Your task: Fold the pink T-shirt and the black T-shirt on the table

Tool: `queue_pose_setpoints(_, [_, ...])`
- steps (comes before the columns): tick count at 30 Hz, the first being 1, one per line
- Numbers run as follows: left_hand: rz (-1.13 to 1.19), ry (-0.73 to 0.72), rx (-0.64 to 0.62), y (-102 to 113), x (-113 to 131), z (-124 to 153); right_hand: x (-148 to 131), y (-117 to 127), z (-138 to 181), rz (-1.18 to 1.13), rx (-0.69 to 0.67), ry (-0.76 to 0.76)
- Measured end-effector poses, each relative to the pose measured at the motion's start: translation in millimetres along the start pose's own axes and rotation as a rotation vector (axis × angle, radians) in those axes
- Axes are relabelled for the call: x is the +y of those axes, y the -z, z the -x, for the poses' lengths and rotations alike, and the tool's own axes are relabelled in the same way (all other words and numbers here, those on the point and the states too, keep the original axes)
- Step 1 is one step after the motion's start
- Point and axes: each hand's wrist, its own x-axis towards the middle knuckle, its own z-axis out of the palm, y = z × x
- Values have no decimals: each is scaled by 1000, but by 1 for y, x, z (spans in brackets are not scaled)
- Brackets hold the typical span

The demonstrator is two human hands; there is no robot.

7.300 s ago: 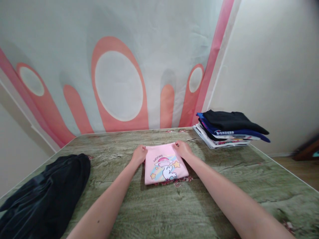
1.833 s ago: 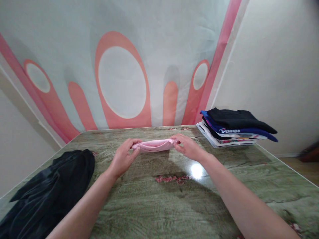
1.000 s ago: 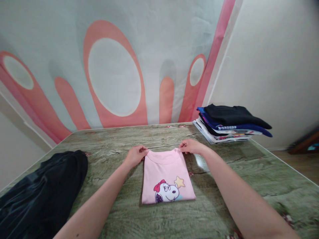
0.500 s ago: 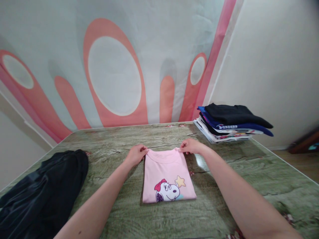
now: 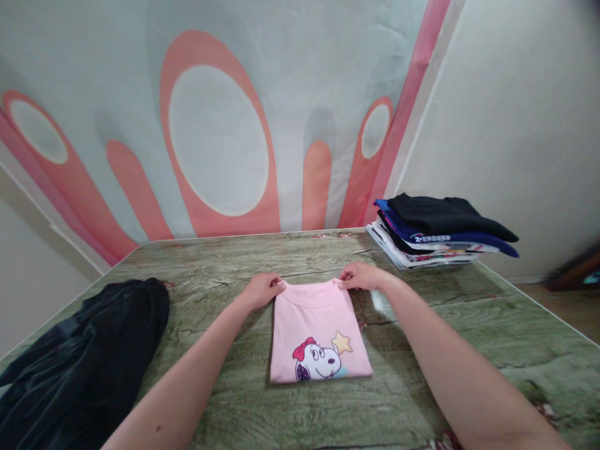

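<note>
Pink shirt (image 5: 315, 328) folded flat, far corners pinched by left hand (image 5: 262, 291) and right hand (image 5: 362, 277); black garment (image 5: 89, 356) leftward unfolded.

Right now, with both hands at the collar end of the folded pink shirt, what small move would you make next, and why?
Probably lift the pink shirt by its far corners and carry it toward the stack of folded clothes. It lies folded flat on the table, print up, the left hand and right hand each pinching a collar corner, and the stack sits to the right.
</note>
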Motion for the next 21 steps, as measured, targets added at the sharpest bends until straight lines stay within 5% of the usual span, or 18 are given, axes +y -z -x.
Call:
queue_pose_setpoints(7, [-206,-105,12,-1,9,10,-29,-2,13,295,64,58])
queue_pose_setpoints(12, [-270,-169,-91,3,11,13,-39,-2,19,360,-37,60])
queue_pose_setpoints(16, [-252,-146,-109,4,14,13,-39,-5,18,367,24,55])
queue_pose_setpoints(18, [-177,-99,-39,4,15,11,-36,-7,13,314,122,76])
queue_pose_setpoints(21, [-106,-52,280,4,13,7,-30,-8,6,261,462,95])
